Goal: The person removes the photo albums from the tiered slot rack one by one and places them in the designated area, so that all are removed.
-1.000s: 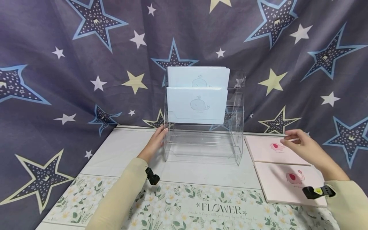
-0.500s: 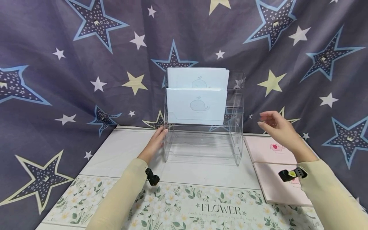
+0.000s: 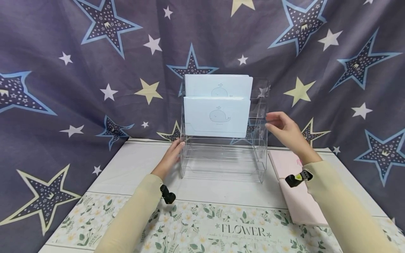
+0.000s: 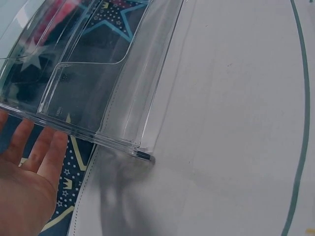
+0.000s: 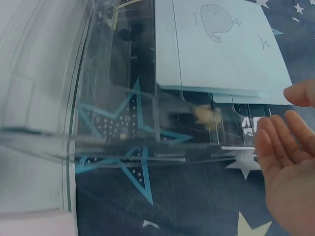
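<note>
A clear tiered display rack stands on the table. Two tiers hold pale blue whale-print booklets: a front one and, partly covered behind it, a back one. My left hand rests its extended fingers against the rack's left side; the left wrist view shows those fingertips along the edge. Beside the rack's right edge is my right hand, fingers loosely bent and thumb apart, nothing held. Whether its fingertips touch the clear panel, I cannot tell.
Pink elephant-print booklets lie right of the rack, a far one and a near one, partly hidden by my right arm. A floral mat covers the table's front. A dark star-patterned curtain hangs behind.
My right hand has moved left, from above the pink booklets to the rack's right edge, rising a little. The left hand, rack and whale booklets stay where they were.
</note>
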`<state>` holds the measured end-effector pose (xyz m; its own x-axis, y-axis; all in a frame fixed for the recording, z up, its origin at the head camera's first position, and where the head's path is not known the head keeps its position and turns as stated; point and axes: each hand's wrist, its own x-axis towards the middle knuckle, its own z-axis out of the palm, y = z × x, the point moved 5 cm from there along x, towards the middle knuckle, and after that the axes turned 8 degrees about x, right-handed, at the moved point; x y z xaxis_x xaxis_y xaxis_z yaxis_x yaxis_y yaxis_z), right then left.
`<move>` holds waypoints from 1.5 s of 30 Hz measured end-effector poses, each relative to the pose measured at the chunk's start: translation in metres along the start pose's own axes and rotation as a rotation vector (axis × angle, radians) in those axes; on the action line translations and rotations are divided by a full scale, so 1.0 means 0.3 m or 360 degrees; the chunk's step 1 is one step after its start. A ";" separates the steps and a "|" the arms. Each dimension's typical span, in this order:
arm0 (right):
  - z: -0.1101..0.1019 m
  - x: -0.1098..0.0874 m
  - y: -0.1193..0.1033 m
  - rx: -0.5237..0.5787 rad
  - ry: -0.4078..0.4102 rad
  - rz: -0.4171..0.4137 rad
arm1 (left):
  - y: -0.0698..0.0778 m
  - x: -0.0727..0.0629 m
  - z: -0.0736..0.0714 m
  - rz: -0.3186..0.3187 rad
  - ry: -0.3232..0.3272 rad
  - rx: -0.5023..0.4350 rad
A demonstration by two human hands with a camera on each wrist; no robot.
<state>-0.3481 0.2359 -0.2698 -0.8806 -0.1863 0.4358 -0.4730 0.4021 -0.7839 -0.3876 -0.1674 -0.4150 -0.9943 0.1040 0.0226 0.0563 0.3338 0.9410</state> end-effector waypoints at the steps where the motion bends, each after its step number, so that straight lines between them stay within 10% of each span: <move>1: 0.005 0.011 -0.001 0.0022 0.0010 -0.0005 | 0.000 0.000 0.000 -0.0004 0.0004 0.0004; 37: 0.137 0.222 -0.027 0.0380 0.0116 0.0113 | 0.010 -0.011 0.004 -0.0041 0.0001 -0.0015; 45: 0.141 0.228 -0.028 0.0380 0.0118 0.0111 | 0.082 -0.051 -0.002 -0.0083 -0.0064 -0.0061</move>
<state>-0.4055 0.1818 -0.2522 -0.9108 -0.0961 0.4015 -0.4127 0.1872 -0.8914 -0.3712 -0.1614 -0.3921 -0.9913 0.1254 -0.0395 0.0004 0.3035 0.9528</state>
